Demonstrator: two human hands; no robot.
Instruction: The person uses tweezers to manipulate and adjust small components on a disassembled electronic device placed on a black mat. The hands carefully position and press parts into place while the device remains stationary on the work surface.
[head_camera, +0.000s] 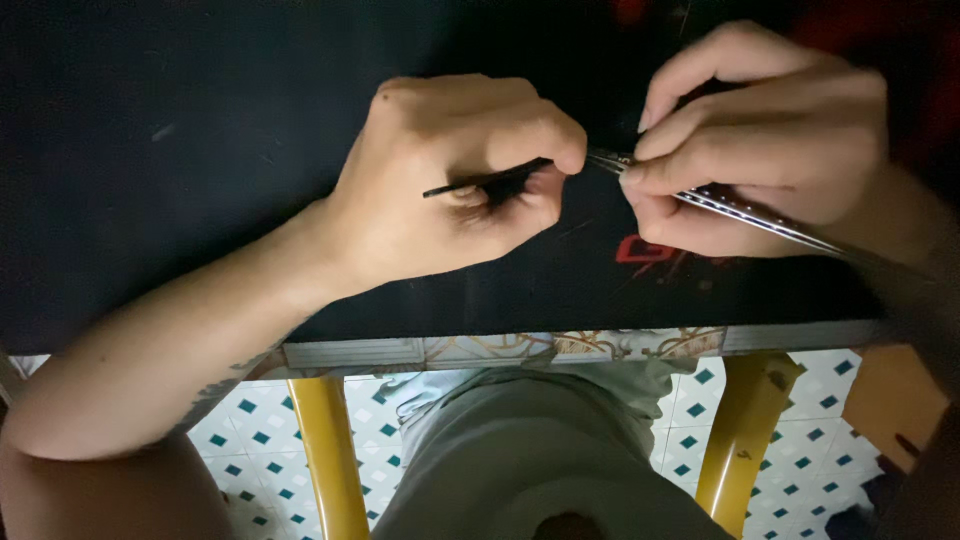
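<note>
At frame centre above the dark surface (200, 150), the left hand (450, 180) pinches a thin black stick (470, 184) while the right hand (770, 140) grips metal tweezers (740, 208), tips meeting between both hands.

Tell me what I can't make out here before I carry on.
Head view only:
- Where the thin black stick meets the metal tweezers: hidden between the fingers of the left hand and right hand.
- Tweezer tips: covered by the right fingers.
- Far end of the tweezers: lost in shadow at the right wrist.
- Dark mat: too dim to see small parts on it.
- Top right corner: blurred red shape.
</note>
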